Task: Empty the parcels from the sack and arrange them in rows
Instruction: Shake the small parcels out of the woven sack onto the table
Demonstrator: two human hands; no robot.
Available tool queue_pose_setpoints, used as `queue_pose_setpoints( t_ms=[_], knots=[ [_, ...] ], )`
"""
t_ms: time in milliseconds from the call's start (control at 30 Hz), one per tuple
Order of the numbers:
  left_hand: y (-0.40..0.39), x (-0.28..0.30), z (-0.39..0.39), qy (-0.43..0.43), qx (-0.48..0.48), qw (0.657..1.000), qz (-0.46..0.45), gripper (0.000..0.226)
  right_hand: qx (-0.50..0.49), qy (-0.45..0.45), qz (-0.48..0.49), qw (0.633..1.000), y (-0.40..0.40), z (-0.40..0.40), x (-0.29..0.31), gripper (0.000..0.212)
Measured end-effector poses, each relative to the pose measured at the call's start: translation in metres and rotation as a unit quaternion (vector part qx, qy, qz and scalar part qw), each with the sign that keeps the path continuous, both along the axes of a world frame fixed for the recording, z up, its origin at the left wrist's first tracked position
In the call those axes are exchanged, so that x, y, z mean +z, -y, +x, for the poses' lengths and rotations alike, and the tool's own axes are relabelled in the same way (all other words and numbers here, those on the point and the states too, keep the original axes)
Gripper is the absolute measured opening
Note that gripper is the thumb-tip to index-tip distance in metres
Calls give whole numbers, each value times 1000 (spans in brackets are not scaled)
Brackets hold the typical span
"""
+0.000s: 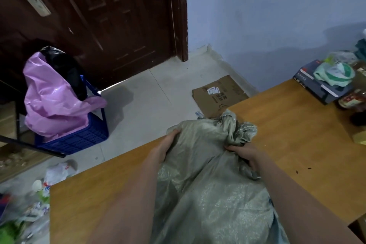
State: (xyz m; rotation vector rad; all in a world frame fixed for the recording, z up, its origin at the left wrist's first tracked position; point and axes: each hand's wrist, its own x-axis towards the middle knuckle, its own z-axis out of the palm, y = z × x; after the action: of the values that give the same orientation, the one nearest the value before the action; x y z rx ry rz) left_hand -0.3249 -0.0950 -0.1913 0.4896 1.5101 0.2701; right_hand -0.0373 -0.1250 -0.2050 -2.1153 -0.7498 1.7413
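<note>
Sack (208, 174), grey-green woven plastic, soft, limp and likely slippery, lying on the wooden table (297, 125) at 6 o'clock: your left hand (165, 147) and right hand (244, 153) curl into its bunched mouth at 12 o'clock; grip there, parcels unseen inside.

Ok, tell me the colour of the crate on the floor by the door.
Blue crate, seen in the head view.
</note>
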Motion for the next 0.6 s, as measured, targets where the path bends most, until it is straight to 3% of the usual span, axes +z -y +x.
queue_pose_setpoints(
  t_ms=[133,433,600],
  knots=[
    [4,4,4,6,-27,1000,5,63,26,-24,-19,999,0,-16,-6,90],
    [27,26,-27,10,-27,999,17,54,35,-16,35,999,-4,-62,27,30],
    [51,44,-51,4,-13,999,48,50,37,-28,42,998,6,-87,55,26]
  ],
)
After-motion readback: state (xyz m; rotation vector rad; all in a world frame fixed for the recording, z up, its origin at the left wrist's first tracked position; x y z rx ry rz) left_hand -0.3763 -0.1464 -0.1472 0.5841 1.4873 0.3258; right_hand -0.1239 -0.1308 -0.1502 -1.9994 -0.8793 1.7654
